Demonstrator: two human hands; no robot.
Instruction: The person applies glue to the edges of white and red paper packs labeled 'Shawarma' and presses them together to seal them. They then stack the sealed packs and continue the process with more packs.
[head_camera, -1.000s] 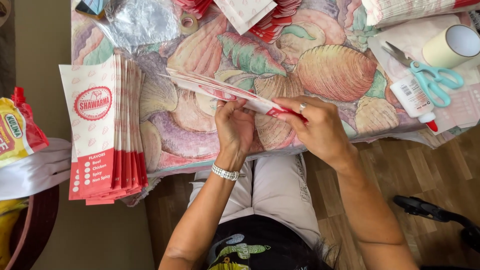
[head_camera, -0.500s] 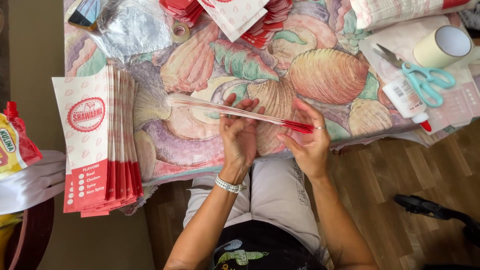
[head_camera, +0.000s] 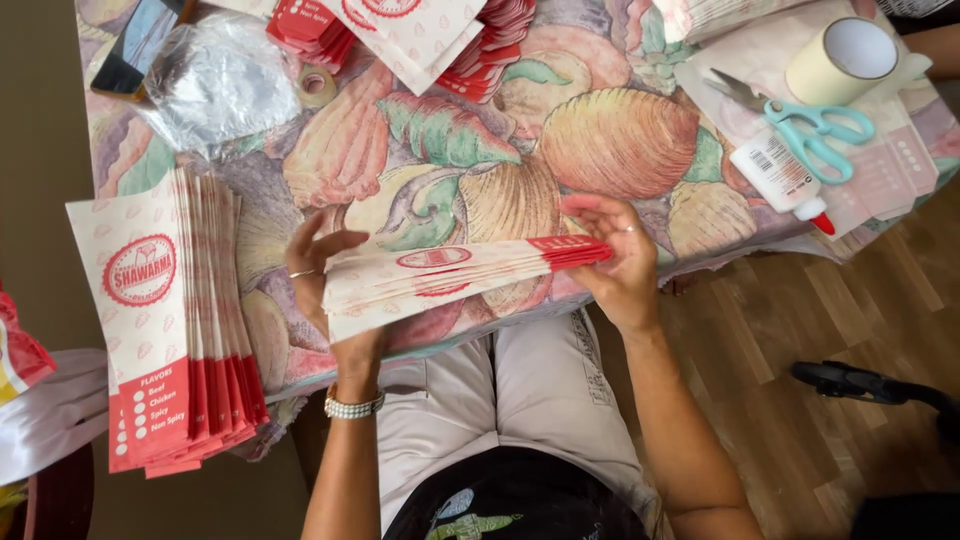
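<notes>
Wooden plank flooring runs along the right, beside a table draped in a glossy cloth printed with large shells in orange, green and pink (head_camera: 620, 140). On its left part lies a fanned stack of flat white-and-red paper sleeves (head_camera: 170, 330), overhanging the near edge. Over the near middle of the table, both hands hold a thinner bundle of the same white-and-red paper sleeves (head_camera: 450, 275), level and lengthwise, slightly fanned. The left hand (head_camera: 325, 280) cups its white end, fingers spread and curled, a ring on one and a beaded bracelet at the wrist. The right hand (head_camera: 615, 260) pinches the red end, thumb on top, fingers below. At the far right lie teal-handled scissors (head_camera: 810, 125), a white glue bottle with a red tip (head_camera: 780, 175) and a cream roll of tape (head_camera: 840, 60). A crumpled clear plastic bag (head_camera: 215, 80) sits far left.
</notes>
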